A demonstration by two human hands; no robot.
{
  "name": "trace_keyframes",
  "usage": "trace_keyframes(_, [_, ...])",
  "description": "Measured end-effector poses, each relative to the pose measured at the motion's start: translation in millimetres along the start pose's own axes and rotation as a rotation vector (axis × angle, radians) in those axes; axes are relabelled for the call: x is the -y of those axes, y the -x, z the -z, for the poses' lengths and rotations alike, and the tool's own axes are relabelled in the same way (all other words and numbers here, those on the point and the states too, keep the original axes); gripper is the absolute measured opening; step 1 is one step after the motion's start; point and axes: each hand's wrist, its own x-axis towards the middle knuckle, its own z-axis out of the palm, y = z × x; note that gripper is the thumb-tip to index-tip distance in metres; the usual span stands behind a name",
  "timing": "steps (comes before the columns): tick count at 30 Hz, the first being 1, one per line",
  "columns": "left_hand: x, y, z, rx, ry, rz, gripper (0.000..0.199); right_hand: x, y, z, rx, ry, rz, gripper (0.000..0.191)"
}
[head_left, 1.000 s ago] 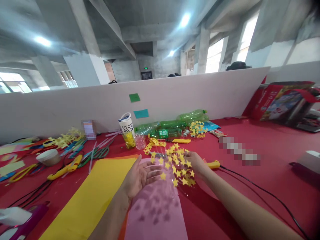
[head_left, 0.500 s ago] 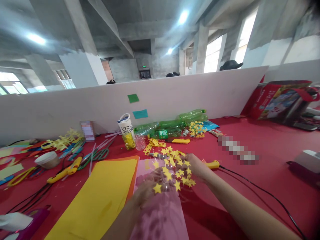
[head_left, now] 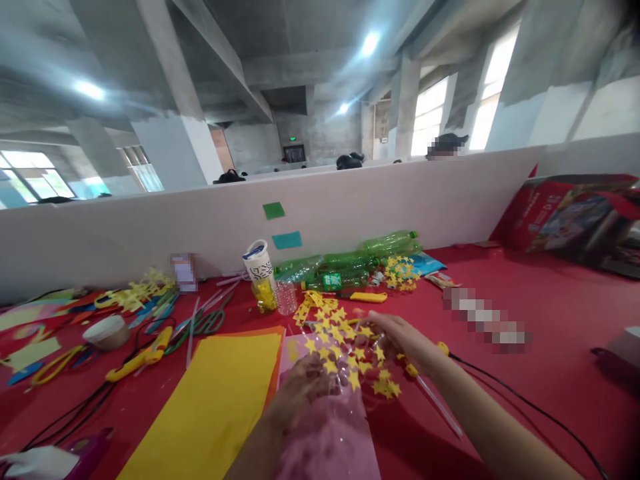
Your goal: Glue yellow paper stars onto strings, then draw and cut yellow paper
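My left hand [head_left: 304, 385] is closed on the lower left of a see-through plastic piece with yellow stars [head_left: 330, 365], above a pink sheet [head_left: 333, 437]. Just right of the stars, my right hand [head_left: 404, 341] has its fingers curled over a yellow glue gun [head_left: 411, 370], which is mostly hidden beneath it. From the gun's back end a clear glue stick [head_left: 440, 405] points down to the right. Yellow sheets [head_left: 210, 393] lie over orange ones to the left. A yellow utility knife [head_left: 369, 297] and cut yellow strips [head_left: 316, 304] lie behind the stars.
Green plastic bottles [head_left: 345, 263], a white patterned cup [head_left: 259, 270] and another star cluster [head_left: 401, 273] sit before the white partition [head_left: 350, 207]. Left are scissors [head_left: 207, 323], a second glue gun [head_left: 143, 353] and a paper cup [head_left: 106, 331]. A black cord [head_left: 520, 393] runs right.
My right hand has shifted from the stars onto the glue gun, which has turned so its stick now shows. The left hand stays at the stars. The view has tilted up slightly.
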Motion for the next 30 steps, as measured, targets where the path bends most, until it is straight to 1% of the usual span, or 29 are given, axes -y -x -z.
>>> trace_keyframes(2, [-4,-1,-1.7,-0.038,0.025,-0.021,0.023,4,0,6,-0.081,-0.037,0.060,0.034])
trace_keyframes(5, [-9,-7,-3.2,-0.057,0.018,-0.055,0.025,10,0,8,-0.274,-0.024,0.237,0.027])
trace_keyframes(7, [-11,-12,-4.4,-0.050,0.003,-0.074,0.031,11,1,5,-0.402,-0.001,0.367,0.023])
trace_keyframes(8, [-11,-14,-5.2,-0.052,0.005,-0.085,0.031,10,2,2,-0.447,0.018,0.426,0.021])
trace_keyframes(10, [-10,-18,-7.3,-0.075,0.015,-0.107,0.031,7,7,-6,-0.492,0.083,0.533,0.016])
trace_keyframes(13, [-4,-22,-9.8,-0.135,0.037,-0.140,0.034,-3,18,-23,-0.467,0.267,0.705,0.012])
trace_keyframes(16, [3,-23,-8.2,-0.155,0.066,-0.175,0.035,-12,28,-40,-0.345,0.495,0.850,0.011])
trace_keyframes(18, [7,-23,-4.7,-0.147,0.061,-0.188,0.032,-17,31,-49,-0.263,0.612,0.891,0.013])
trace_keyframes(20, [10,-22,-0.8,-0.146,0.060,-0.185,0.031,-21,31,-55,-0.219,0.691,0.899,0.018])
trace_keyframes(22, [12,-21,2.1,-0.154,0.071,-0.183,0.031,-24,31,-59,-0.199,0.726,0.884,0.023])
trace_keyframes(24, [13,-20,3.2,-0.160,0.079,-0.184,0.031,-26,29,-60,-0.192,0.717,0.876,0.024])
trace_keyframes(28, [13,-21,2.5,-0.176,0.082,-0.171,0.033,-26,28,-60,-0.151,0.646,0.950,0.019])
trace_keyframes(30, [13,-22,2.3,-0.190,0.082,-0.172,0.032,-25,28,-61,-0.149,0.623,0.965,0.017])
